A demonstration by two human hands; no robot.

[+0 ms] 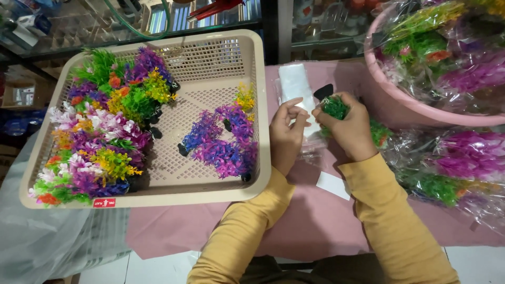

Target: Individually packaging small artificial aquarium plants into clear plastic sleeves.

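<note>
Hands at a clear bag
The right hand (351, 126) clamped a green plant (334, 107); at its nine o'clock, the left hand (286, 131) pinched the bag (293, 84).

Pink cloth (315, 221) over the table, pale tiled floor (152, 268) below; glass-fronted shelves (79, 26) behind, even light

Table (315, 221) before me, cloth-covered. Perforated tray (221, 68) lies on it at my 10 o'clock, holding artificial plants: a packed cluster (100, 137) along its left side, a small cluster (223, 142) at its right side, just beside my left hand (286, 134). My right hand (350, 126) sits at 12 o'clock, right of the left, closed around a plant sprig (334, 107). Stack of clear bags (294, 84) lies behind both hands. Basin (400, 100) of wrapped plants at 2 o'clock; more wrapped plants (463, 163) on the table at 3 o'clock. Paper slip (332, 185) lies between my forearms.
</note>
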